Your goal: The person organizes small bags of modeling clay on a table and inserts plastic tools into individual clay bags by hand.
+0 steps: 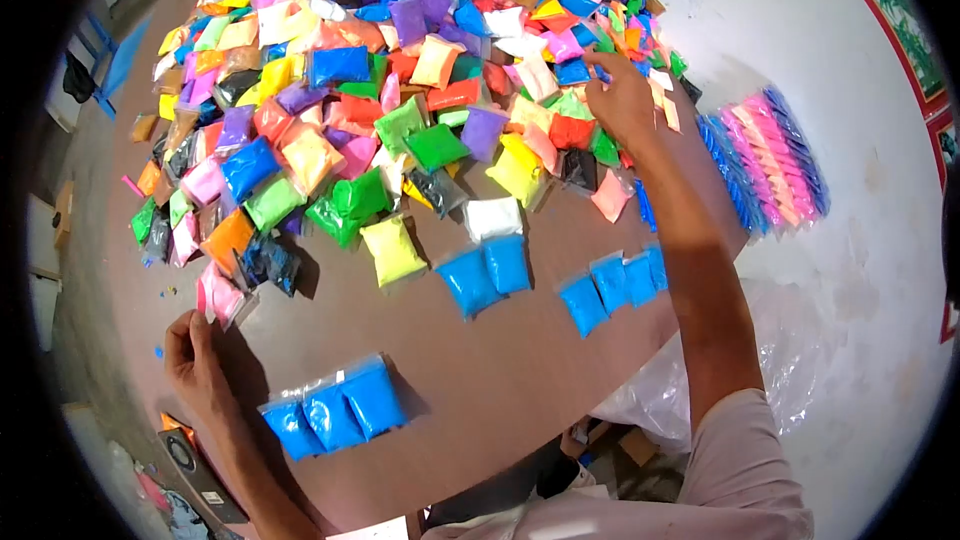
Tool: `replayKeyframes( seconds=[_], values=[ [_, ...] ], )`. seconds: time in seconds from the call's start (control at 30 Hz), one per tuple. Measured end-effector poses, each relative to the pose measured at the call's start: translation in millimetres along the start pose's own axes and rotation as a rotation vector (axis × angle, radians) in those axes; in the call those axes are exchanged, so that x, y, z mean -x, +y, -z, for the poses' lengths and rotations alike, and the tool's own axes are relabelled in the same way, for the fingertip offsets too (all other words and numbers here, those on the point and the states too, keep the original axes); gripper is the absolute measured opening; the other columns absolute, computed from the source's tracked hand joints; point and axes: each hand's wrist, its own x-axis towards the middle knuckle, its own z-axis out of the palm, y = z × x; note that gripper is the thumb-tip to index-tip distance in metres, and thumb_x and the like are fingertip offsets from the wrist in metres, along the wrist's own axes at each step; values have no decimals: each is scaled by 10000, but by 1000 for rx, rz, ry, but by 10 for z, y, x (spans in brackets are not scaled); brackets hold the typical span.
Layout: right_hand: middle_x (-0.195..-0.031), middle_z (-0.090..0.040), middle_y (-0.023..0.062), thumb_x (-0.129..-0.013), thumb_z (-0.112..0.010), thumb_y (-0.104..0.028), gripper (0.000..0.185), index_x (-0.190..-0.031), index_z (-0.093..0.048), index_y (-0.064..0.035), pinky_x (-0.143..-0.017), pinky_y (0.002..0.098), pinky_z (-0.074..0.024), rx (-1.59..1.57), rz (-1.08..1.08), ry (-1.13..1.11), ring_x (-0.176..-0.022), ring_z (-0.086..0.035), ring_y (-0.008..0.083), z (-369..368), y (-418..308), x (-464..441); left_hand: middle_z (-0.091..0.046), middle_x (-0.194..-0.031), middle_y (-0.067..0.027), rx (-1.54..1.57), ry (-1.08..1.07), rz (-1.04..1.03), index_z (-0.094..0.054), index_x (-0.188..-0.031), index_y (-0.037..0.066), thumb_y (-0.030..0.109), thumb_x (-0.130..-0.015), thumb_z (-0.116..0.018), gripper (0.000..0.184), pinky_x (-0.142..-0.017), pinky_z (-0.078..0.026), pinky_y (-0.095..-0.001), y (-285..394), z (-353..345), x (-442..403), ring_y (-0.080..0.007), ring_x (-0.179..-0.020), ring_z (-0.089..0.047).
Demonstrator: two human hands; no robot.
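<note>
My left hand (196, 365) is at the left side of the table, fingers curled and thumb pressed against them. Its fingertips meet the near edge of a pink packet (219, 297); whether they grip it is hard to see. To the right of that wrist lie three blue packets (333, 416) side by side. Over the right part of a heap of coloured packets (430, 80) reaches my right hand (618, 95), its thumb and forefinger apart. Just left of those fingertips is a blue packet (572, 72) in the heap.
On the brown table (470, 370) sit a blue pair (483, 275) beneath a white packet (494, 219), and a row of blue packets (608, 287) by my right forearm. Bundles of twisted pink and blue sticks (765, 160) lie beyond the right edge. Below is clear plastic (780, 360).
</note>
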Motion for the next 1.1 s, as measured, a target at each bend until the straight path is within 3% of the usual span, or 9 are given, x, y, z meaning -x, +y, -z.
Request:
replayKeyframes(
  seconds=[0.1, 0.27, 0.33, 0.43, 0.6, 0.67, 0.8, 0.93, 1.1],
  values=[
    [-1041, -792, 128, -942, -697, -219, 321, -1190, -747, -20, -832, 309, -570, -301, -339, 203, -926, -752, 199, -183, 148, -161, -611, -875, 21, 85, 12, 22, -697, -1027, 16, 186, -1060, -675, 174, -699, -412, -222, 31, -60, 45, -66, -772, -505],
    [-1073, -787, 156, -889, -708, -375, 446, -1165, -756, -28, -902, 399, -568, -353, -476, 189, -973, -757, 310, -380, 386, -463, -591, -870, 26, 148, 18, 93, -687, -1014, 14, 186, -1067, -666, 181, -701, -398, -220, 76, -54, 62, -65, -788, -494],
    [-1034, -790, 136, -870, -757, -288, 394, -1137, -757, 2, -862, 363, -568, -448, -605, 51, -952, -754, 252, -357, 303, -531, -605, -884, 22, 107, -17, 56, -690, -1028, 12, 195, -1069, -667, 189, -710, -401, -220, 26, -8, 27, -63, -802, -503],
    [-995, -779, 99, -859, -778, -161, 306, -1105, -762, 20, -808, 310, -555, -714, -714, 178, -926, -732, 181, -197, -9, -492, -620, -902, 16, -12, -9, 11, -698, -1036, 12, 209, -1066, -672, 202, -720, -411, -221, 35, 40, 22, -62, -815, -514],
    [-962, -712, 38, -909, -731, -79, 231, -1114, -737, 24, -738, 277, -538, -858, -628, 286, -847, -669, 122, 439, -259, -122, -647, -912, 10, -23, -28, -5, -712, -1039, 6, 217, -1059, -673, 215, -755, -442, -233, -3, 17, 7, -77, -829, -539],
    [-950, -676, 12, -945, -750, -139, 156, -1065, -704, -50, -723, 249, -501, -1110, -749, 198, -842, -615, 78, 801, -541, 161, -656, -885, 9, -69, -26, -127, -723, -1008, 9, 222, -1047, -689, 219, -729, -459, -246, 18, -9, -19, -79, -802, -555],
    [-932, -660, -2, -957, -731, -124, 144, -1072, -687, -50, -719, 242, -495, -1201, -743, -37, -811, -592, 74, 1145, -939, 940, -698, -858, -9, 10, -14, -46, -745, -1011, -15, 208, -1013, -719, 225, -746, -514, -271, -83, -50, -68, -103, -795, -614],
    [-873, -645, -1, -959, -720, -96, 183, -1121, -681, -21, -617, 227, -476, -1094, -753, -231, -709, -587, 75, 1423, -1926, 1865, -710, -830, -27, -22, 6, -207, -766, -997, -25, 199, -983, -743, 225, -719, -505, -250, 34, -79, -64, -86, -768, -612],
    [-854, -651, -12, -969, -712, -66, 177, -1133, -681, -9, -625, 219, -484, -1087, -644, -413, -703, -590, 53, 1354, -2413, 2709, -701, -798, -16, 15, -7, -121, -767, -979, -34, 194, -974, -743, 230, -678, -496, -255, 182, -103, -13, -79, -736, -603]
  ],
)
